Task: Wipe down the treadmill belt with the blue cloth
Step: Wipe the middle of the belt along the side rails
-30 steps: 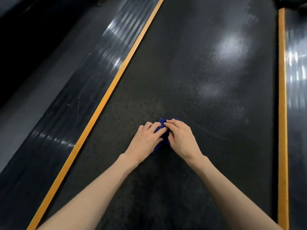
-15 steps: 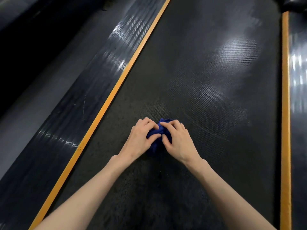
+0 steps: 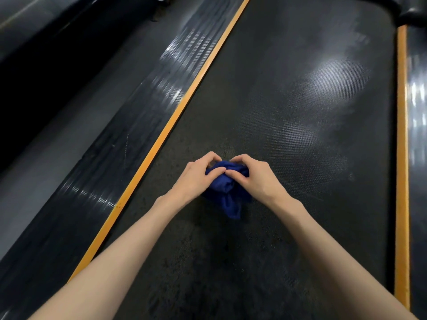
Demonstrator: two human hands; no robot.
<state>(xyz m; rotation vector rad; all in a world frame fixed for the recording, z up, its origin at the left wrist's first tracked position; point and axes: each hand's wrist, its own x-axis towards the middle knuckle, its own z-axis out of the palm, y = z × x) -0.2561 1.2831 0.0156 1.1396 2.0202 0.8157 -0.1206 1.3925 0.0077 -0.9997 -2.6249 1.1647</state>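
Treadmill belt (image 3: 300, 112): a dark, finely textured surface that fills the middle of the view, with pale glare patches toward its far right. On either side lies a glossy ribbed side rail, the left one (image 3: 129, 116) broad and slanting, the right one (image 3: 418, 112) only partly in view. An orange stripe edges the belt on the left (image 3: 161, 135) and another on the right (image 3: 402, 135).

Two bare forearms reach in from the lower edge and meet over the centre of the belt. The left hand (image 3: 196, 176) and the right hand (image 3: 258, 179) are side by side, thumbs almost touching. Both have their fingers curled, and both pinch the top of the blue cloth (image 3: 224, 190) between thumb and fingers.

The cloth is bunched into a wad between the two hands. Its upper fold is caught in both grips, while a loose tail spreads below the thumbs toward the viewer. Whether the tail rests on the belt or hangs just above it cannot be told.
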